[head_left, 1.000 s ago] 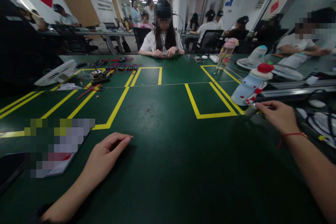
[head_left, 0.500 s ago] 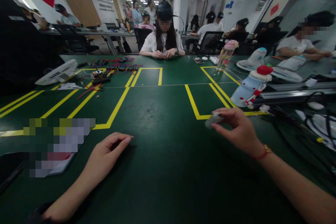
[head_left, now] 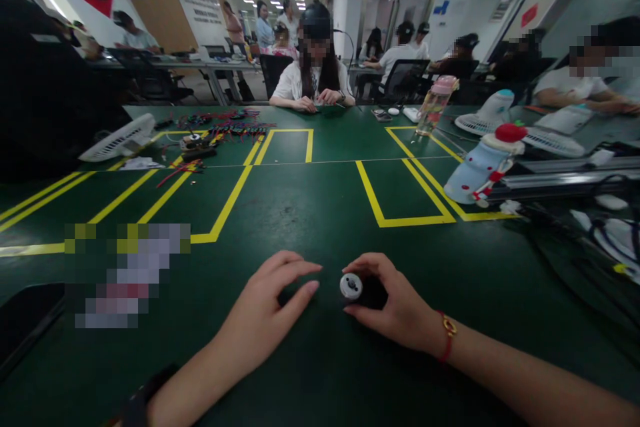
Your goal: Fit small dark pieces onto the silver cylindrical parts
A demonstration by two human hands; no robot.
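Held in the right hand (head_left: 395, 310), near the middle of the surface's (head_left: 320, 373) near edge: a small motor (head_left: 351, 286), round white end cap facing up, a tiny hub at its centre, dark body hidden under the curled fingers. Pinched between thumb and fingertips, resting on or just above the green mat; cannot tell which. Lay just beside it, to the left, the left hand (head_left: 265, 320), palm down, fingers loosely spread, gripping nothing, fingertips close to the motor but apart. Sat well apart toward the right edge, a pale blue bottle (head_left: 477, 163) with a red cap.
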